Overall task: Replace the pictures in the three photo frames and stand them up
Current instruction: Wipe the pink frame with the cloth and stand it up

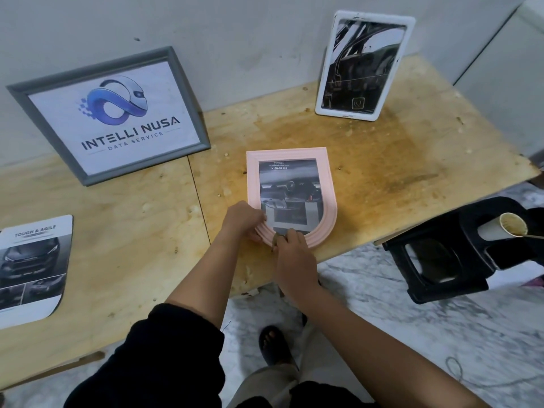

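Note:
A pink arch-shaped photo frame [326, 184] lies flat on the wooden table [382, 160], its rounded end toward me, with a grey car picture inside. My left hand [244, 220] grips the frame's near left rounded edge. My right hand [290, 250] pinches the frame's near bottom edge. A grey frame [188, 113] with a logo print leans upright against the wall at the left. A white frame [321, 104] holding a dark picture stands upright at the back right. A loose arch-shaped car print [32, 269] lies flat at the table's left.
The table's front edge runs diagonally just beneath my hands. A black stool [441, 260] stands on the marble floor at the right with a paper cup [506, 229] on it. My sandalled foot [272, 344] is below the table edge. A grey wall rises behind the table.

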`<state>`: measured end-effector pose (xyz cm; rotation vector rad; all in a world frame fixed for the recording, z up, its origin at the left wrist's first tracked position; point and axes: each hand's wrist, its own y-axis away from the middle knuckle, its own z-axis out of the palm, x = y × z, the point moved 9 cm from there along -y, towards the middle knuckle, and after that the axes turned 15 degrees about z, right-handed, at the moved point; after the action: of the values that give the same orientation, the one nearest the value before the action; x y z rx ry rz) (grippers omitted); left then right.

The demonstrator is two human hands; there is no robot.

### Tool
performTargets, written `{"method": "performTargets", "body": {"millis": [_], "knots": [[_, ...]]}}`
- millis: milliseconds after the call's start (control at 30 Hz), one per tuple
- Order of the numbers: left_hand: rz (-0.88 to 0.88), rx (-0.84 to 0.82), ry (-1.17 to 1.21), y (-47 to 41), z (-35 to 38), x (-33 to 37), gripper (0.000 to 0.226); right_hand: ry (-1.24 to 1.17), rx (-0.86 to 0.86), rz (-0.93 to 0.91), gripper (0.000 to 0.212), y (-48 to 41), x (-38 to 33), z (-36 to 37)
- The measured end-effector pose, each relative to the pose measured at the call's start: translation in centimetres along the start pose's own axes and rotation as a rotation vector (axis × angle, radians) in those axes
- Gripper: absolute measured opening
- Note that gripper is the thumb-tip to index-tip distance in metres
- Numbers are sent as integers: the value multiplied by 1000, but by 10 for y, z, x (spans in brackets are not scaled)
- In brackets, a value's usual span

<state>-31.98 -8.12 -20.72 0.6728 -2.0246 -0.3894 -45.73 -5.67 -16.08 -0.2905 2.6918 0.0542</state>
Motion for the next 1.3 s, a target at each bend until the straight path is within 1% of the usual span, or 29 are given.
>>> {"method": "performTargets", "body": {"millis": [100,233,267,333,367,400,433,467,533,600,633,667,733,800,867,933,967,1000,1067,1100,1133,1200,1267,1300], "knots": [[-16,-29,11,-3,0,-3,42,-45,-30,-26,18,-3,-6,5],[-78,-56,61,-9,-3,-11,30,-102,-187,-31,17,-9,-9,18],[-91,-65,61,-11,-4,-14,29,-135,-250,-43,19,-10,-11,21],[-126,-79,64,-12,-5,-19,29,-243,-461,-78,25,-6,-20,30],[-127,-81,68,-12,-5,-20,29,-300,-564,-74,26,-2,-24,33],[-111,-73,68,-12,-6,-18,28,-375,-626,-27,26,-2,-22,33],[-75,-46,56,-14,-9,-15,27,-479,-654,75,25,-6,-15,29],[-21,-2,9,-15,-13,-11,26,-605,-673,226,24,-12,-1,26],[101,111,-191,-14,-28,-2,25,-886,-699,585,20,-24,34,23],[191,226,-365,-12,-42,5,27,-1242,-708,928,20,-34,64,20],[227,270,-408,-13,-47,8,27,-1412,-698,1033,20,-44,72,15],[254,295,-443,-14,-50,9,27,-1533,-675,1085,23,-56,79,8],[286,322,-533,-18,-55,13,28,-1636,-615,1105,27,-88,94,-9],[304,314,-650,-22,-55,13,30,-1639,-567,1095,29,-117,105,-25],[320,325,-685,-26,-57,10,31,-1597,-517,1060,26,-145,114,-39],[356,371,-574,-23,-60,6,34,-1512,-428,982,16,-170,123,-51],[361,433,-476,-17,-64,5,35,-1405,-374,933,12,-182,128,-58],[340,526,-367,-8,-67,3,36,-1247,-320,878,13,-192,131,-65],[220,744,-161,18,-70,-10,36,-857,-198,712,25,-210,128,-80],[152,829,-82,34,-65,-18,36,-703,-135,603,29,-216,120,-85],[117,882,-33,48,-57,-23,35,-613,-92,486,29,-219,106,-89],[138,889,-10,65,-35,-24,34,-513,-84,245,26,-220,77,-79],[155,846,-9,68,-15,-27,35,-372,-186,29,27,-212,45,-50],[134,836,-1,65,-10,-30,38,-289,-253,-58,30,-204,32,-31]]}}
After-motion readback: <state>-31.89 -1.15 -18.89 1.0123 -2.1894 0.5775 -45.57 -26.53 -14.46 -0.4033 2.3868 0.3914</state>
